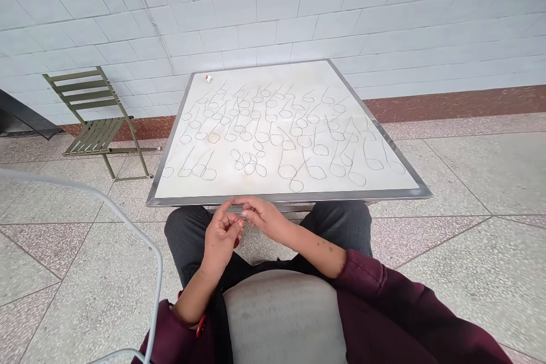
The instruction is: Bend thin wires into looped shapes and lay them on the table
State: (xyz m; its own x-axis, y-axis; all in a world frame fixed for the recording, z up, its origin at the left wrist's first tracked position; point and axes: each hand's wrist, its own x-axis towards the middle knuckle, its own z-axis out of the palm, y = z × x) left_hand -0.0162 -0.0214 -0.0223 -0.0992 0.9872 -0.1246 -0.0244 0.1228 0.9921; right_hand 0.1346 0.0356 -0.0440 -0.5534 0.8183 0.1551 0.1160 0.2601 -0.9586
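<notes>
Just below the table's near edge, my left hand [220, 237] is closed, thumb and fingers pinched together. My right hand [265, 218] meets it fingertip to fingertip, also in a pinch. Whatever lies between the fingertips is too thin or small to make out. In front of both hands, many thin dark wire loops with straight tails [316, 172] are spread over the white tabletop [273, 182]. Near the middle front sits a cluster of small joined loops [249, 163], shaped like a flower.
A metal strip [362, 195] edges the table. At its far left corner lies a small red-and-white object [208, 79]. A green slatted folding chair [91, 102] stands to the left by the white tiled wall [273, 5]. A pale curved tube [160, 273] rises at lower left.
</notes>
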